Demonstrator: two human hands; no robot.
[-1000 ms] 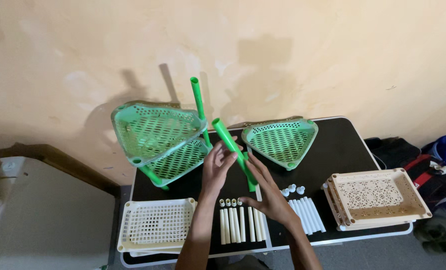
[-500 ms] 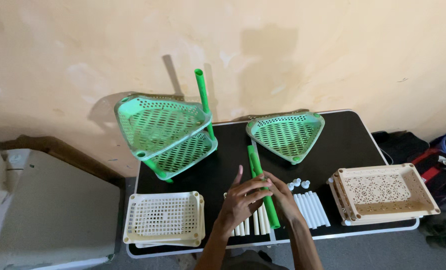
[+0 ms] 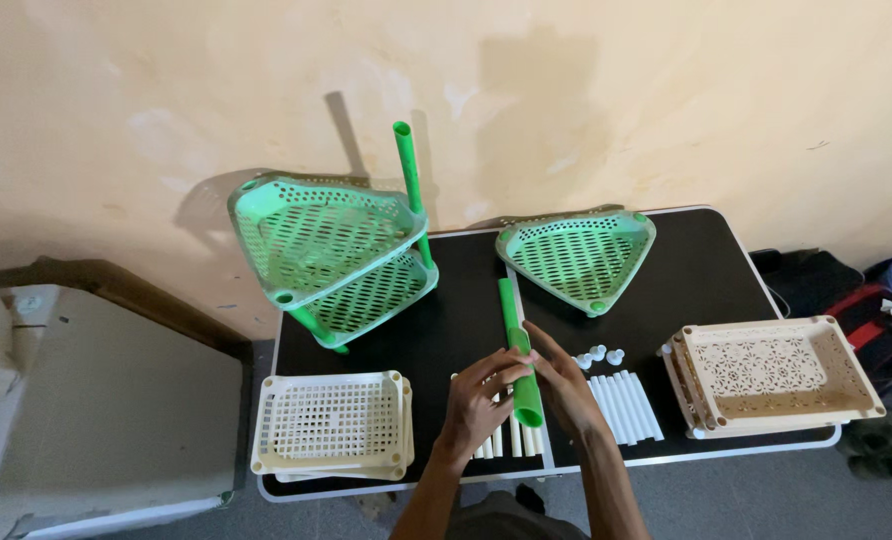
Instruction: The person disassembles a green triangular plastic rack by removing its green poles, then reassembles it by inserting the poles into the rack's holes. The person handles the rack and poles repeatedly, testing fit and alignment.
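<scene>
on the black table (image 3: 466, 330), two hands (image 3: 521, 395) hold one green tube (image 3: 518, 350).

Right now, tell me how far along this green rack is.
Partly built: two green triangular baskets already sit stacked on posts, with one green post rising above them. In hand: the left hand and right hand grip a loose green tube. Left: a third green basket lies unattached on the black table.
</scene>
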